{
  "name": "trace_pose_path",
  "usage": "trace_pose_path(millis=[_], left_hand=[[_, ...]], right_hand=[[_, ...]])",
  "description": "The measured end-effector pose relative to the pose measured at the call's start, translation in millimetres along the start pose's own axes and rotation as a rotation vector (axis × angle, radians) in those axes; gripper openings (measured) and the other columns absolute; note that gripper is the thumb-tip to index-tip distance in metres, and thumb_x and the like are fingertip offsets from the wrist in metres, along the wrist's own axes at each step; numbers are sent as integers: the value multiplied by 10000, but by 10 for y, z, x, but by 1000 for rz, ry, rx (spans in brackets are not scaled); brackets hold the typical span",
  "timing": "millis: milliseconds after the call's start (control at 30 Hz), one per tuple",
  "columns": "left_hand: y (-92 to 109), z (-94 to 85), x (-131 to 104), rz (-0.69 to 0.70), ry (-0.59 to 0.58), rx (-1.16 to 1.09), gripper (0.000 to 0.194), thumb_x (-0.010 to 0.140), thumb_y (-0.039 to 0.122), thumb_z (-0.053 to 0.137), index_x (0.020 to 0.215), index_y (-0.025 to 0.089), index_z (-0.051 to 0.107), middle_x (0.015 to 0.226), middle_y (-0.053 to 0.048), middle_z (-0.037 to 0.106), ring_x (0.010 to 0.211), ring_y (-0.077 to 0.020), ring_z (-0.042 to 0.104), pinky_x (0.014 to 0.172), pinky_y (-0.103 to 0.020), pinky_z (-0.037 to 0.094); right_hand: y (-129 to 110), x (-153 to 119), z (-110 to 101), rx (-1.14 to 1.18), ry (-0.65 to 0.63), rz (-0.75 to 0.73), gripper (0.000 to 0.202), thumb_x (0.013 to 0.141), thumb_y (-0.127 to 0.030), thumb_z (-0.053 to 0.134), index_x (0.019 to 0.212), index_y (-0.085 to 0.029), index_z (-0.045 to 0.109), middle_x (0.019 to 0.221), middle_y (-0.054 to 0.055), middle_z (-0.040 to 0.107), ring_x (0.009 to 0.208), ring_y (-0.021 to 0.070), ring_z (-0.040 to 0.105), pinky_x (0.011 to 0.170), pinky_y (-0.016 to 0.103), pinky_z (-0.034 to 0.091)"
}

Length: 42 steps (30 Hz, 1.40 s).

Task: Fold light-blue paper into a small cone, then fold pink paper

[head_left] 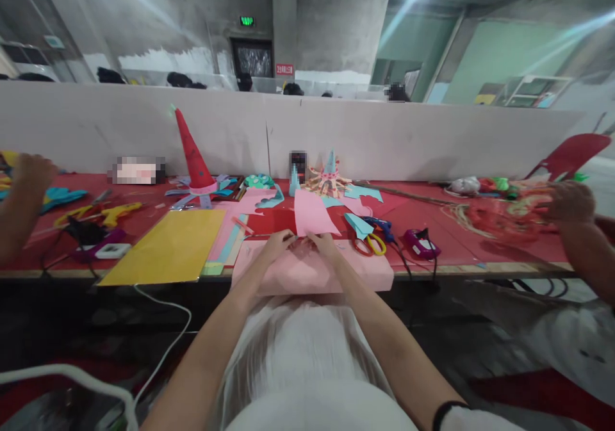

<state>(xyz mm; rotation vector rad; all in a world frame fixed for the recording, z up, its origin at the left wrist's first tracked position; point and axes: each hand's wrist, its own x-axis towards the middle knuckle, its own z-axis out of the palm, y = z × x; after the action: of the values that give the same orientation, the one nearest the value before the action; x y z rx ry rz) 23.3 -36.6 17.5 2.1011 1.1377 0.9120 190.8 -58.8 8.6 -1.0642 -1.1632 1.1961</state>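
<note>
My left hand (282, 242) and my right hand (321, 244) are close together over a pink covered block (312, 274) at the table's front edge. A pink sheet (311, 212) stands up from between them, its lower edge at the fingers of my right hand. The fingers of my left hand are closed near that lower edge, but what they hold is too small to make out. To the right lie a folded light blue paper piece (359, 226) and scissors (375, 244) with red and yellow handles. A yellow sheet (166, 248) lies to the left.
Behind my hands stand a red cone hat (192, 152) and a small blue cone (330, 165) on a striped base. Glue guns (382, 227) with cords lie on both sides. Other people's hands (571, 202) are at both ends of the red table (461, 245). A low partition (230, 130) runs behind.
</note>
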Motion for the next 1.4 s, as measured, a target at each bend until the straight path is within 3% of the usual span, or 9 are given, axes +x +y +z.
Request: trace_pose_path(millis=[133,233,367,467,667,1033,1400], left_hand=[[87,49,43,-15,-21,266,168,781,286,474,715,161,565,705,-49,614,664,-167,555,605,-250,369],[164,154,132,-91,14,432,260,848,326,368,780,159,556,723,-88,615,689,-203,574,610,-273,364],[272,303,194,-158,71,479,311,891,331,253,888,161,513,769,-106,615,753,-215,584,641,-279,364],[306,327,169,-122,75,466,286,878,375,301,903,171,498,806,-99,610,801,-218,579,662,-274,362],[296,293,142,-70,39,507,245,855,376,375,878,171,509,867,-96,604,811,-212,572,653,-264,350],[338,281,137,-84,48,454,204,852,331,395,819,184,532,801,-66,612,777,-199,568,631,-254,335],[326,256,119,-66,71,457,181,850,307,405,869,183,536,833,-68,630,773,-190,581,614,-242,334]], right_hand=[[-37,10,-22,44,90,6,326,620,-435,637,510,-129,611,532,58,634,407,82,491,424,201,370],[-22,33,-41,70,217,-49,310,653,-414,603,508,-140,604,517,50,623,438,102,522,468,220,408],[24,60,-63,105,341,-140,268,654,-386,593,503,-166,566,508,25,612,470,117,541,530,244,442],[48,73,-77,70,323,-122,228,633,-376,613,537,-173,574,531,16,626,473,117,537,500,233,426],[61,93,-96,76,119,-34,279,624,-419,622,547,-151,618,492,31,617,441,113,538,476,221,421],[73,75,-98,155,162,-39,229,614,-367,648,565,-145,622,554,41,647,471,113,558,496,222,431],[111,107,-113,104,105,-21,245,616,-377,629,604,-132,635,521,23,631,448,105,540,487,221,417]])
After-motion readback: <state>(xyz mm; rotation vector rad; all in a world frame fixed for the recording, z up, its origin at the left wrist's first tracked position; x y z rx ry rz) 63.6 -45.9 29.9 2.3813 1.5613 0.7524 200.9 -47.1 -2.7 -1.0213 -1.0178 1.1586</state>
